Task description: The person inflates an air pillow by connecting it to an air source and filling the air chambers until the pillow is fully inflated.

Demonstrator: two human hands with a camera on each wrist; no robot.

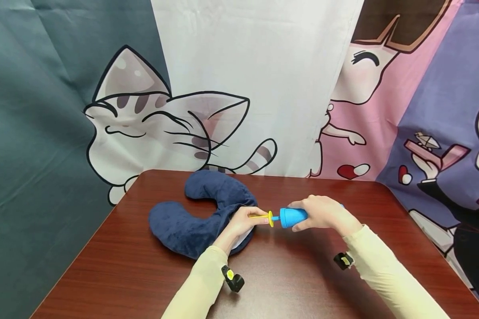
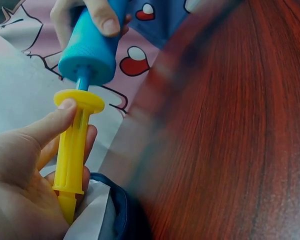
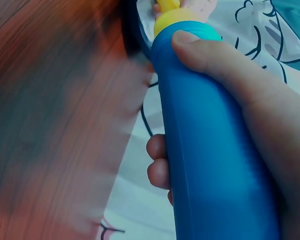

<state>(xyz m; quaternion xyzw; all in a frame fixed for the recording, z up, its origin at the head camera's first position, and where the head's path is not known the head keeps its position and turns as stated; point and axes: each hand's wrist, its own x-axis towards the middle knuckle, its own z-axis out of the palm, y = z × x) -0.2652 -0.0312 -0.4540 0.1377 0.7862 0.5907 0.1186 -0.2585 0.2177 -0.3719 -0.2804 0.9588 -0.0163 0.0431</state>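
A hand pump with a blue barrel [image 1: 293, 217] and a yellow ribbed end [image 2: 72, 150] lies nearly level between both hands. My right hand [image 1: 321, 213] wraps round the barrel, its thumb lying along the side near the cap in the right wrist view. My left hand [image 1: 249, 220] holds the yellow end between thumb and fingers, the thumb tip just under the yellow disc [image 1: 270, 219]. A short blue rod [image 2: 83, 80] shows between disc and barrel. Beside the left hand sits a navy U-shaped neck pillow [image 1: 191, 226]; white material [image 2: 92, 215] shows at its edge. The yellow tip's lower end is partly hidden.
The pillow rests on a brown wooden table [image 1: 287, 283], left of the middle. A cloth backdrop with cartoon drawings [image 1: 255, 66] hangs behind the table's far edge. Small black cameras [image 1: 232, 279] are worn on both wrists.
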